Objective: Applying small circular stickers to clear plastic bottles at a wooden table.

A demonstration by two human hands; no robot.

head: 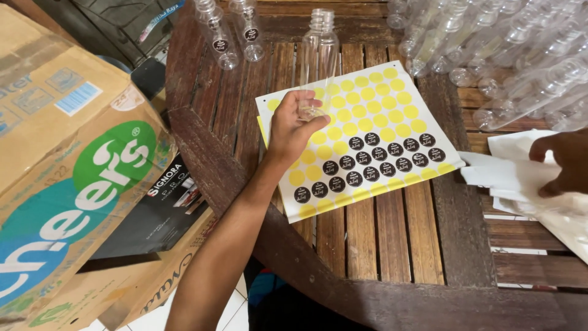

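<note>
My left hand (294, 125) grips the bottom of a clear, empty plastic bottle (318, 52) that lies on the wooden slat table (392, 245), over the upper left part of a sticker sheet (361, 138). The sheet is white with yellow round blanks and several round black stickers left in its lower rows. My right hand (563, 160) rests at the right edge on a pile of white paper sheets (514, 178), fingers curled on the top sheet.
Two clear bottles with black round stickers (236, 34) lie at the table's far left. A heap of clear empty bottles (508, 49) fills the far right. Cardboard boxes (67, 171) and a black box (159, 214) stand left of the table.
</note>
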